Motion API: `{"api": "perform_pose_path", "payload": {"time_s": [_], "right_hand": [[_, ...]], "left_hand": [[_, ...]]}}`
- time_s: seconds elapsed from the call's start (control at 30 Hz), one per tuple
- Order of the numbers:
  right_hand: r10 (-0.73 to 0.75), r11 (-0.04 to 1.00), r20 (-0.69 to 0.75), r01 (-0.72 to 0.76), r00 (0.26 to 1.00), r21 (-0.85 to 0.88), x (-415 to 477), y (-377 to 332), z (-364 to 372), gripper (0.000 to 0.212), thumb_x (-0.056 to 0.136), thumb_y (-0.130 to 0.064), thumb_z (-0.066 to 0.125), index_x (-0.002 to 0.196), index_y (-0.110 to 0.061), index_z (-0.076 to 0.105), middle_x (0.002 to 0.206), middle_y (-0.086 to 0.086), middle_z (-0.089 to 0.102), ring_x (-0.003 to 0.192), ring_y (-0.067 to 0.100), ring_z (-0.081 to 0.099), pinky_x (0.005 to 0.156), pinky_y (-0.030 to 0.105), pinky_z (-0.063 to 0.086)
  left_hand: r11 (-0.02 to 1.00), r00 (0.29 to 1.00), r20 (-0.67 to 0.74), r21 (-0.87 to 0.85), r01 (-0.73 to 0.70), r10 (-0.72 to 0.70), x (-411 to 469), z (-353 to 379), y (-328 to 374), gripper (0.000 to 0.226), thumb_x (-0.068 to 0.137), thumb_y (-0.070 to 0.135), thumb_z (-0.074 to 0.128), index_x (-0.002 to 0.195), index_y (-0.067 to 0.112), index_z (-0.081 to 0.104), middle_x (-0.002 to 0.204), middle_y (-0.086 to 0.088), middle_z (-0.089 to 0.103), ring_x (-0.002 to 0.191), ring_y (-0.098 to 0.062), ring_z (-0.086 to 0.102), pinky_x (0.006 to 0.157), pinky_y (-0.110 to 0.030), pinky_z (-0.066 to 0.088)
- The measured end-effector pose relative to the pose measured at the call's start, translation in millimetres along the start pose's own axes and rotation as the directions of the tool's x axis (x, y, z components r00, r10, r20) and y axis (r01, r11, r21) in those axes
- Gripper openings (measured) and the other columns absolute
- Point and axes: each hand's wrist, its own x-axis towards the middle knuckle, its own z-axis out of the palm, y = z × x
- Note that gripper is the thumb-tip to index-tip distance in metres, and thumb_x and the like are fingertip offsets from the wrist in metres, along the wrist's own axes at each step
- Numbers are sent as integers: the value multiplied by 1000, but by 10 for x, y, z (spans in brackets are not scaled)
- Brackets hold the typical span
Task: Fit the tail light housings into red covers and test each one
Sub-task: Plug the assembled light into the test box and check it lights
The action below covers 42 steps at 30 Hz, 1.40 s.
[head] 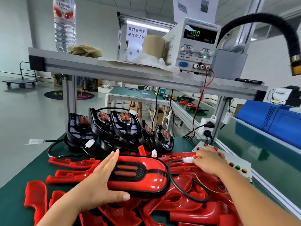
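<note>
An assembled tail light (143, 174), a black housing inside a red cover, lies on a heap of loose red covers (182, 204) at the front of the green bench. My left hand (101, 183) holds its near end, fingers straight along the far side and thumb under the front edge. A black cable runs from it to a white connector (188, 160). My right hand (208, 162) pinches that connector beside the white test box (234, 162). Several bare black housings (117, 128) stand behind the heap.
A power supply (195, 46) reading 100 stands on the upper shelf (114, 69), with red and black leads hanging to the bench. The test box carries coloured buttons (237, 167). A blue bin (273, 121) lies on the conveyor at right. A black hose (280, 28) arches overhead.
</note>
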Motion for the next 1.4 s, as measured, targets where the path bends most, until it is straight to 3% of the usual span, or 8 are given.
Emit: {"api": "perform_pose_path", "payload": {"time_s": [0.1, 0.23, 0.33, 0.47, 0.6, 0.87, 1.27, 1.4], "right_hand": [[71, 997, -51, -70, 996, 19, -60, 49, 26, 23, 82, -46, 44, 74, -27, 55, 132, -4, 47, 141, 26, 25, 104, 48, 24], [160, 987, -57, -160, 986, 3, -98, 124, 97, 28, 82, -54, 41, 75, -29, 53, 151, 5, 35, 145, 29, 18, 109, 52, 21], [115, 993, -55, -116, 992, -19, -75, 141, 139, 42, 87, -53, 33, 108, -32, 62, 154, 0, 33, 150, 24, 5, 113, 53, 16], [124, 991, -35, -126, 992, -47, -80, 132, 162, 57, 90, -52, 27, 138, -31, 50, 161, 0, 21, 150, 21, 0, 115, 54, 8], [108, 984, 1, -107, 994, -145, -90, 124, 105, 58, 92, -52, 22, 138, -31, 51, 161, 2, 21, 150, 19, 7, 115, 54, 2], [89, 948, 74, -62, 993, -312, -64, 62, -24, 60, 94, -54, 18, 140, -32, 49, 156, 3, 34, 147, 21, 18, 115, 53, 2], [110, 980, 55, -99, 992, -171, -109, 75, 38, 58, 94, -51, 22, 139, -29, 50, 158, 4, 28, 148, 21, 11, 115, 55, 1], [121, 991, 34, -119, 992, -56, -170, 75, 47, 50, 91, -50, 29, 127, -28, 57, 152, 2, 34, 145, 23, 18, 112, 52, 14]], "left_hand": [[999, 999, -2, -2, 40, -40, 17, 12, -16, 140, 45, 90, 65, 146, 42, -20, 146, 34, -15, 139, 8, -2, 118, -24, 12], [998, 998, -10, 5, 67, -67, 45, 19, -18, 143, 47, 87, 66, 151, 34, -15, 145, 35, -13, 137, 8, 1, 116, -22, 13], [997, 997, -10, 8, 74, -74, 41, 23, -20, 145, 44, 90, 64, 150, 35, -17, 147, 33, -13, 138, 7, 1, 116, -22, 14], [997, 997, -3, 8, 83, -83, 38, 38, 1, 152, 36, 98, 56, 149, 32, -21, 149, 31, -12, 140, 5, 6, 115, -21, 17], [997, 997, -32, 36, 73, -72, 35, 80, 51, 159, 32, 102, 48, 150, 24, -23, 151, 25, -15, 139, 4, 6, 114, -16, 14], [993, 994, -60, 65, 100, -96, 9, 131, 125, 148, 51, 86, 65, 145, 26, -32, 156, 18, -13, 148, -14, 11, 120, -37, 21], [986, 991, -48, 107, 126, -122, -4, 129, 224, 142, 58, 76, 65, 144, 23, -33, 156, 15, -13, 147, -11, 10, 120, -43, 18], [985, 987, -53, 78, 154, -150, 7, 144, 194, 141, 59, 76, 67, 148, 25, -29, 157, 17, -17, 149, -18, 11, 120, -40, 19]]}}
